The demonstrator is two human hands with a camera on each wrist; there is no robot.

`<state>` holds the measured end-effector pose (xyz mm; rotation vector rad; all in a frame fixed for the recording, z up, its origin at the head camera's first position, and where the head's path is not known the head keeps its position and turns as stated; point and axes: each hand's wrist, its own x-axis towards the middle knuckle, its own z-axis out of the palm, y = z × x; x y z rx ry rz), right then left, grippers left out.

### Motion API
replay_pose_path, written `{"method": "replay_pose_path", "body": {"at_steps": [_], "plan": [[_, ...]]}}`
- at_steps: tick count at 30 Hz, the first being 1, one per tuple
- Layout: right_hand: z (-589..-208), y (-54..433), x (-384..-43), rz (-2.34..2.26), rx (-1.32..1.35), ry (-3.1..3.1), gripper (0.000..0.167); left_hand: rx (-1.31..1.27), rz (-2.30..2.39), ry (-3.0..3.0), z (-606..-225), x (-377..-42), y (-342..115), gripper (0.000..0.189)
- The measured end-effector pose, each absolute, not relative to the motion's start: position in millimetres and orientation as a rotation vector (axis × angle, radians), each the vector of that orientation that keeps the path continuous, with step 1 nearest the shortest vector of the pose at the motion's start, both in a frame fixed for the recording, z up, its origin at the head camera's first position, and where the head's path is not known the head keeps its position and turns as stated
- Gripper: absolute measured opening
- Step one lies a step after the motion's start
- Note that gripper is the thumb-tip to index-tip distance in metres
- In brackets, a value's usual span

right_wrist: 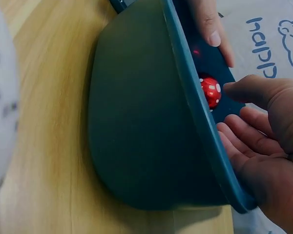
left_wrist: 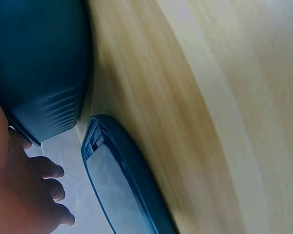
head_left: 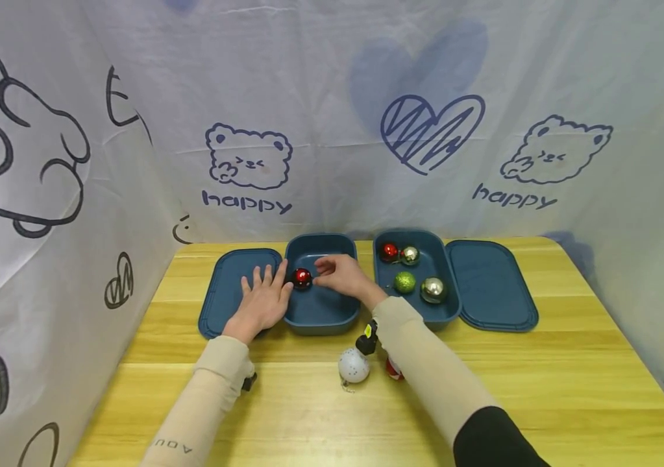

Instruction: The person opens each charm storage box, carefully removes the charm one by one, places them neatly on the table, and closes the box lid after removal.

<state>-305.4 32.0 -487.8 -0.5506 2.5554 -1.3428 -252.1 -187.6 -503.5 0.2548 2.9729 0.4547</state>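
Observation:
A shiny red Christmas ball (head_left: 302, 278) lies in the left dark-blue container (head_left: 320, 323); white dots show on this ball (right_wrist: 211, 92) in the right wrist view. My right hand (head_left: 343, 275) reaches over that container, fingers loosely bent, with the thumb close beside the ball and nothing held. My left hand (head_left: 264, 301) spreads its fingers at the container's left rim, above a flat blue lid (head_left: 223, 292). The left wrist view catches only part of the left hand (left_wrist: 24, 195), beside the container wall (left_wrist: 39, 63).
To the right, a second blue container (head_left: 447, 314) holds red, green and pale gold balls, with another lid (head_left: 495, 285) beside it. A speckled white ball (head_left: 354, 366) and a partly hidden red-and-white ball (head_left: 393, 370) lie in front. A printed cloth (head_left: 332, 130) hangs behind.

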Motion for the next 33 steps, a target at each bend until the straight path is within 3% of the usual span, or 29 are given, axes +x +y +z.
{"method": "replay_pose_path", "body": {"at_steps": [33], "plan": [[-512, 5, -317, -1.192, -0.529, 2.661, 0.045, 0.270, 0.515, 2.967, -503, -251, -189, 0.063]]}}
